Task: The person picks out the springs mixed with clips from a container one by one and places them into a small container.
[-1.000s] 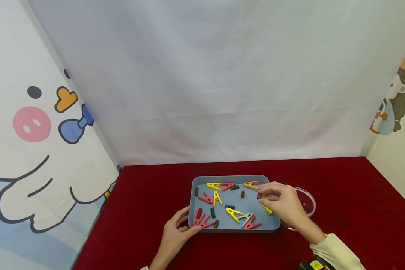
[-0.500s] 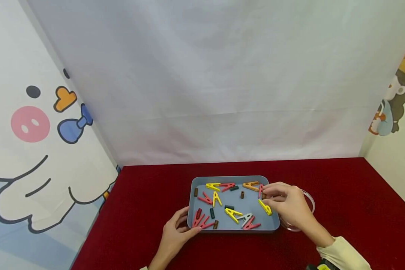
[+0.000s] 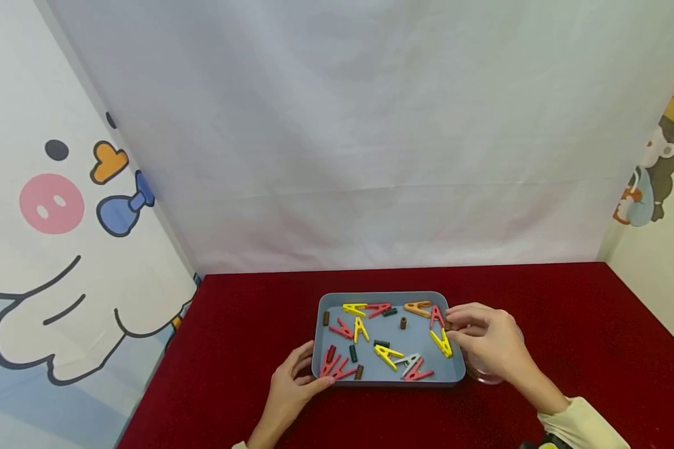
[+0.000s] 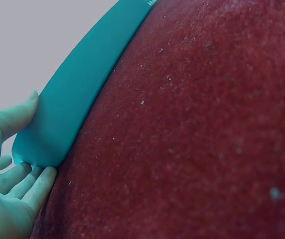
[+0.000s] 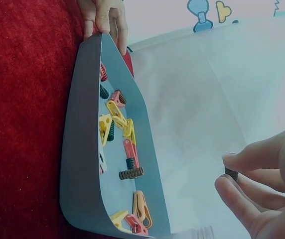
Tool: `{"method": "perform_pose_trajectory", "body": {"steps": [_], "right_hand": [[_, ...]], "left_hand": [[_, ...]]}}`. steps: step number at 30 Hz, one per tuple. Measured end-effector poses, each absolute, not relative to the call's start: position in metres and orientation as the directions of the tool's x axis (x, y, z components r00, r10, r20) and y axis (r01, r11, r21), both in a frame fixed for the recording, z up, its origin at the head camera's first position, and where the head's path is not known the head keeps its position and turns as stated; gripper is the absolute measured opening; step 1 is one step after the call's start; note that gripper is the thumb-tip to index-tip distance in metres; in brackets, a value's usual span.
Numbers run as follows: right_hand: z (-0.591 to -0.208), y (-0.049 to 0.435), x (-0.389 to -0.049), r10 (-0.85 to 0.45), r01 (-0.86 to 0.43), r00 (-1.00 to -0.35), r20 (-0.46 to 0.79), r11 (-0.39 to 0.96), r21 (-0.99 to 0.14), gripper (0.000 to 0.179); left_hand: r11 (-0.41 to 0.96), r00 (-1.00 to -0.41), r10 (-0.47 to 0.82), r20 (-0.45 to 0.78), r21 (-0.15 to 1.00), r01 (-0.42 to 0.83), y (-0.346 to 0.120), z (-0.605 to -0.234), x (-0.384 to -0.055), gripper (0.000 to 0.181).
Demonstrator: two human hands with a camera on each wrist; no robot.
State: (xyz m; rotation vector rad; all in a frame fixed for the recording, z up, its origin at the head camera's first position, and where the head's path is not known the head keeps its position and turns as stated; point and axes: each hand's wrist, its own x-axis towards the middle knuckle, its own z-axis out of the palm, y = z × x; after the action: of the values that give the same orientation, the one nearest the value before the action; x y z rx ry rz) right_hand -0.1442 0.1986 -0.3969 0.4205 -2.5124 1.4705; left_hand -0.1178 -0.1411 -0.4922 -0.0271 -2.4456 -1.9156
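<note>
A grey-blue tray (image 3: 380, 325) lies on the red cloth with plastic clips and coil springs scattered in it. At its near left corner my left hand (image 3: 293, 380) holds the tray, thumb over the rim and fingers against the side. The left wrist view shows these fingers against the tray's wall (image 4: 77, 84). My right hand (image 3: 491, 343) pinches a small brown spring (image 5: 231, 173) between thumb and fingertips, just above the tray's right rim. Close by inside the tray are a yellow clip (image 3: 441, 343) and a red clip (image 3: 437, 317).
A clear round container (image 3: 487, 378) sits right of the tray, partly hidden under my right hand; brown springs show at its edge. An orange clip (image 3: 417, 308) and an upright brown spring (image 3: 403, 323) are in the tray. A white curtain (image 3: 371, 156) hangs behind the table.
My right hand has moved right with the brown spring, from over the tray towards the clear container, uncovering the red and yellow clips. My left hand has stayed at the tray's corner.
</note>
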Motion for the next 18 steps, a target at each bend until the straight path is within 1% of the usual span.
{"method": "perform_pose_trajectory", "body": {"steps": [2,5,9,18], "right_hand": [[-0.397,0.200,-0.143,-0.138,-0.338,-0.941,0.310,0.466,-0.818,0.018],[-0.393,0.200,-0.141,-0.128,-0.323,-0.946,0.299,0.465,-0.824,0.017],[-0.394,0.203,-0.140,-0.116,-0.311,-0.950,0.292,0.479,-0.821,0.018],[-0.400,0.211,-0.141,-0.111,-0.320,-0.946,0.304,0.476,-0.819,0.021]], "left_hand": [[0.232,-0.999,0.005,0.040,0.972,0.040,-0.140,-0.483,-0.114,0.072],[0.224,-0.999,0.008,0.042,0.974,0.043,-0.140,-0.484,-0.115,0.072],[0.224,-0.999,0.002,0.048,0.973,0.047,-0.142,-0.498,-0.120,0.071],[0.193,-0.999,0.044,0.001,0.981,0.009,-0.137,-0.471,-0.111,0.073]]}}
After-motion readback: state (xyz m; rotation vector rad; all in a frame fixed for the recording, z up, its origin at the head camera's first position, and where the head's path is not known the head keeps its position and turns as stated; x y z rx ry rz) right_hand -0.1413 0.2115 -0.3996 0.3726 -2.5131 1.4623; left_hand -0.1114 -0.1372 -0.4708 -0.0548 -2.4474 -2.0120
